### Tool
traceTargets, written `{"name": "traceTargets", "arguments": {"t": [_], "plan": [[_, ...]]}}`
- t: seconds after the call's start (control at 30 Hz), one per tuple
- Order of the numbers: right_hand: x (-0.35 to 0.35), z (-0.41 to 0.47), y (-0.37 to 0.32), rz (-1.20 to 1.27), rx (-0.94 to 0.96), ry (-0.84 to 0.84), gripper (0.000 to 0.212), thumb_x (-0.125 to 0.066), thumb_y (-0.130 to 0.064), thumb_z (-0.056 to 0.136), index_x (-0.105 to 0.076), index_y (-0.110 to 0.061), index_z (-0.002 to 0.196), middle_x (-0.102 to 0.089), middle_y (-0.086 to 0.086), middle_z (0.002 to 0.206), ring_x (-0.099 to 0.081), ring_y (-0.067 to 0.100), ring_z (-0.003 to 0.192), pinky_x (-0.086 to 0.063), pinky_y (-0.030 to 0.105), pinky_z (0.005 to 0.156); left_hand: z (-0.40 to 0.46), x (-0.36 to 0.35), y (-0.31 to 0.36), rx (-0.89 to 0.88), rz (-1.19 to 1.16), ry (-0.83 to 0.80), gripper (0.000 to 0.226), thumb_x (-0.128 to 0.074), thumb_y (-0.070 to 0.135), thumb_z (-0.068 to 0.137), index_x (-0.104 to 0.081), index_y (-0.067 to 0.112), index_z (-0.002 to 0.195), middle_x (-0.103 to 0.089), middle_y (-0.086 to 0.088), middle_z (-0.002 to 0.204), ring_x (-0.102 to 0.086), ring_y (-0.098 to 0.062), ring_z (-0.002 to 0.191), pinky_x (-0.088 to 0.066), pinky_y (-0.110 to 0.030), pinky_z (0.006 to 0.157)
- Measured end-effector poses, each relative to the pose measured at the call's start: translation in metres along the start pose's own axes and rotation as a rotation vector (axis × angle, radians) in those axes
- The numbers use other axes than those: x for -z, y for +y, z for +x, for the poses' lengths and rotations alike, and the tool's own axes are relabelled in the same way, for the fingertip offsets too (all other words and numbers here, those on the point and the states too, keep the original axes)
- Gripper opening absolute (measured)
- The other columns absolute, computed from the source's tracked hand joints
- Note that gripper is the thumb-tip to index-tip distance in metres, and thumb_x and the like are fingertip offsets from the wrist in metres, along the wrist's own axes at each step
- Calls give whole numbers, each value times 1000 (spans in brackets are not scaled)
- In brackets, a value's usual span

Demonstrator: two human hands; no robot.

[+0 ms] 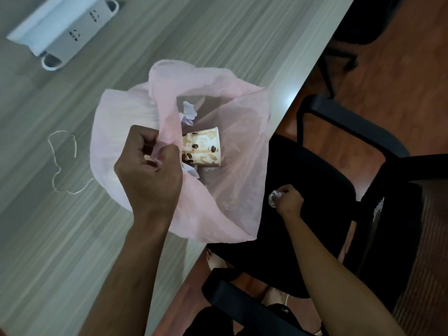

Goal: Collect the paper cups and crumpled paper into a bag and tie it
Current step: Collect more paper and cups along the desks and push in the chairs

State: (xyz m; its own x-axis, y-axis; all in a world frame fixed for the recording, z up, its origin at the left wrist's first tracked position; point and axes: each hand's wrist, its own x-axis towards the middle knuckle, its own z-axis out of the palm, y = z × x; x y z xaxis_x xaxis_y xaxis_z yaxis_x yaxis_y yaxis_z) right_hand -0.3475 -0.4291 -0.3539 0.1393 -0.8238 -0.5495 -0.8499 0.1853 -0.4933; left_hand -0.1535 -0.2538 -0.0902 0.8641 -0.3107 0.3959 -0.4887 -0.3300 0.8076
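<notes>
From the head camera, a thin pink plastic bag [126, 132] lies spread open on the grey wood-grain table [218, 32], its near edge reaching the table's border. The left hand [148, 166] is curled into a fist, pinching a fold of the bag's rim between thumb and fingers and holding the mouth open. Just right of that grip, inside the bag, a paper cup [206, 149] printed with coffee beans lies on its side, its rim pointing toward the table's edge. Beyond the cup, deeper in the bag, sits a piece of crumpled white paper [189, 113]; another white scrap [192, 172] shows just under the cup, touching the left hand's knuckles.

The right hand [288, 198] is off the table, over the seat of a black office chair [315, 190], fingers closed around a small crumpled paper ball [274, 197] that sticks out toward the bag. This ball is just beside the bag's right edge but outside it.

A length of pale string [63, 163] lies loose on the table left of the bag, well clear of both hands. A white power strip [65, 27] sits at the far left corner.
</notes>
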Motion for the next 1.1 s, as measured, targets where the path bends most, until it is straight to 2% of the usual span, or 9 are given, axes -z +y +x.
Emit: {"name": "traceTargets", "arguments": {"t": [0.27, 0.33, 0.4, 0.57, 0.73, 0.8, 0.9, 1.0, 1.1], "plan": [[110, -97, -123, 599, 183, 256, 19, -72, -13, 83, -66, -15, 100, -64, -9, 91, -60, -11, 65, -39, -2, 57, 23, 25, 23, 49, 22, 102, 4, -51, 9, 75, -47, 8, 74, -45, 14, 65, -44, -4, 60, -36, -19, 62], [137, -118, -156, 753, 274, 240, 21, -73, -11, 81, -66, -14, 100, -69, -4, 95, -64, -12, 70, -49, 7, 69, 31, 33, 29, 70, 31, 132, 5, -51, 12, 75, -47, 11, 76, -46, 14, 66, -43, -7, 60, -36, -19, 62], [154, -138, -185, 834, 371, 135, 21, -74, -6, 80, -66, -12, 99, -72, 4, 95, -70, 3, 77, -57, 21, 73, 38, 42, 34, 84, 57, 159, 5, -52, 12, 75, -48, 13, 78, -46, 14, 67, -40, -10, 61, -34, -22, 61], [132, -167, -248, 611, 492, -251, 25, -80, -9, 74, -70, -16, 95, -71, 8, 97, -71, 21, 84, -61, 39, 76, 50, 59, 44, 112, 74, 196, 9, -54, 13, 76, -52, 9, 84, -52, 1, 73, -43, -9, 65, -35, -26, 64], [91, -183, -283, 264, 653, -448, 34, -70, -30, 88, -68, -24, 122, -63, -4, 130, -59, 12, 115, -45, 22, 91, 57, 63, 55, 116, 57, 124, 16, -61, 12, 76, -49, 18, 85, -53, 10, 71, -49, -4, 64, -38, -22, 67], [101, -184, -280, 287, 642, -434, 29, -68, -28, 89, -70, -25, 118, -64, -6, 129, -62, 12, 114, -47, 20, 95, 56, 64, 57, 114, 55, 78, 17, -62, 14, 75, -49, 18, 85, -54, 14, 73, -54, 0, 66, -39, -19, 67], [132, -181, -265, 247, 645, -353, 24, -69, -19, 86, -75, -20, 109, -70, -9, 112, -62, 4, 97, -41, 3, 78, 50, 62, 63, 160, 62, 26, 21, -67, 17, 76, -53, 16, 92, -61, 4, 84, -58, -12, 76, -44, -26, 73], [161, -177, -247, 200, 647, -352, 20, -64, -20, 87, -77, -22, 102, -68, -13, 92, -55, -2, 70, -48, 21, 87, 41, 61, 73, 206, 110, -6, 32, -73, 22, 77, -56, 13, 102, -65, -3, 100, -61, -15, 82, -47, -30, 76], [188, -175, -232, 131, 653, -321, 20, -64, -28, 87, -77, -24, 101, -72, -12, 105, -63, 6, 95, -46, 24, 99, 26, 57, 89, 263, 151, -27, 44, -77, 30, 75, -55, 13, 109, -65, -5, 107, -63, -19, 91, -51, -38, 83]]}}
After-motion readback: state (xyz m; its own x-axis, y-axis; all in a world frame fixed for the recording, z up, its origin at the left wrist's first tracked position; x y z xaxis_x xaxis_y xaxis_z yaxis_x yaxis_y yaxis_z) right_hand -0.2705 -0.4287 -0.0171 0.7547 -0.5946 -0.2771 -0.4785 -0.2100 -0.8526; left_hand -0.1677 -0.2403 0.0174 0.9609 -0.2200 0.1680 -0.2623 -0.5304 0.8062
